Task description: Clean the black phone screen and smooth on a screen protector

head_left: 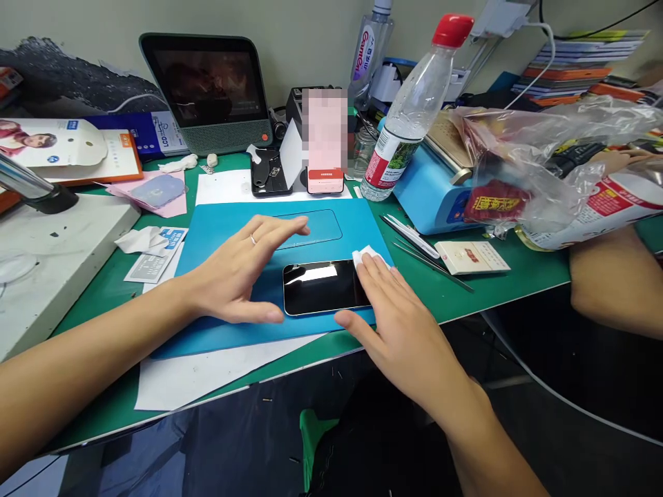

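A smartphone (326,290) with a dark, glossy screen lies face up on a blue mat (217,338). At its right end my right hand (401,310) presses a folded white tissue (373,255) under its fingers, covering that end of the phone. To the left of the phone, my left hand (243,269) is open, fingers and thumb apart, with a ring on one finger and nothing held. Behind the phone lies a clear screen protector (324,226) with a black outline, its left part hidden by my left hand.
A lit phone (325,148) leans at the back, beside an opened phone part (269,172). A water bottle (404,131), tweezers (435,266) and a cigarette box (472,257) stand or lie to the right. Another person's arm (616,283) rests at the far right.
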Motion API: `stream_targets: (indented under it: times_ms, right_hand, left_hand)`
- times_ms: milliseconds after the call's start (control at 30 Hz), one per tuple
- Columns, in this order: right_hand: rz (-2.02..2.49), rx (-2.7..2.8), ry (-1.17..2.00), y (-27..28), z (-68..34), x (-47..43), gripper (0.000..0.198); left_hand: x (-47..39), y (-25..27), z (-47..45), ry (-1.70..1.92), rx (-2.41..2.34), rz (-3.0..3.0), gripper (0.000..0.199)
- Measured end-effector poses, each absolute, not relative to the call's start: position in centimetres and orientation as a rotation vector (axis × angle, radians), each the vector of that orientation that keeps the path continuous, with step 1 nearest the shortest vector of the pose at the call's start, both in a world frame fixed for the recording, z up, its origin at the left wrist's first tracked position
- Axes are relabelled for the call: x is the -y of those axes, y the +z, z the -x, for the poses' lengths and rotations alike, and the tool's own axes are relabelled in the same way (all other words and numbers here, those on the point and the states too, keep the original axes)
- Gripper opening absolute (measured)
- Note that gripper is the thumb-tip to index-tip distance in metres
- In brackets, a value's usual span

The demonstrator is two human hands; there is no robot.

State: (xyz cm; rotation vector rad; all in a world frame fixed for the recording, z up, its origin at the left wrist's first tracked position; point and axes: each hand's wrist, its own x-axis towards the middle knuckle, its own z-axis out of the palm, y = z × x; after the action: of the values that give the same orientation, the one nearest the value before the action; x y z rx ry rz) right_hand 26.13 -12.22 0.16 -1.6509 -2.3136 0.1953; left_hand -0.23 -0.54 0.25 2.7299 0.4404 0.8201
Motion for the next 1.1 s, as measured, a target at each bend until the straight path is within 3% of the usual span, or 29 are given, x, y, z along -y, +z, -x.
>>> stream_targets:
  times_ms: [233, 400, 700, 867, 1100]
  right_hand:
    - [1.450, 2.380, 0.219, 0.1, -19.1, 10.6, 0.088]
    - [1.457, 2.388, 0.248, 0.0, -16.9, 11.4, 0.089]
    - [1.344, 2.516, 0.222, -0.2, -19.7, 15.8, 0.067]
    - [1.461, 2.482, 0.154, -0.2, -24.8, 16.7, 0.066]
    - [1.617, 2.365, 0.348, 0.6, -28.6, 14.9, 0.068]
  left_hand:
    - [0.3, 0.0, 0.4, 0.756, -0.455, -2.756, 0.069]
    - [0.2, 0.3, 0.3, 0.653, -0.396, -2.713, 0.081]
    - [0.3, 0.3, 0.3, 0.582, -0.488, -2.779, 0.081]
    - [0.4, 0.3, 0.1, 0.527, -0.473, -2.791, 0.083]
    - [0.7, 0.4, 0.1, 0.462, -0.498, -2.702, 0.062]
